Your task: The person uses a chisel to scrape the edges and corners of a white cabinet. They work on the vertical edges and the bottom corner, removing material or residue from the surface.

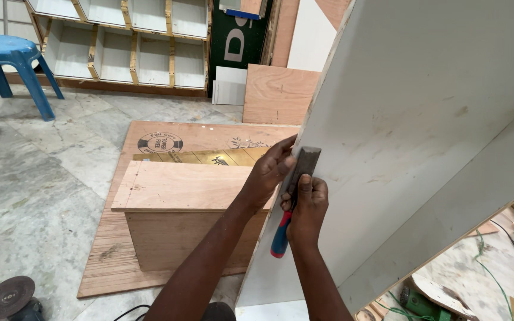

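While the large white laminated board [423, 119] stands tilted on its edge, both hands press a flat grey metal file with a red-and-blue handle [295, 190] against the board's near edge. The left hand [269, 172] curls its fingers over the upper blade, closed on it; the right hand [307, 208] is wrapped around the lower blade above the handle. Just behind the left forearm sits a plain plywood box [179, 208] on a plywood sheet [168, 137] lying on the marble floor [43, 178]. A blue plastic stool [7, 59] stands well apart.
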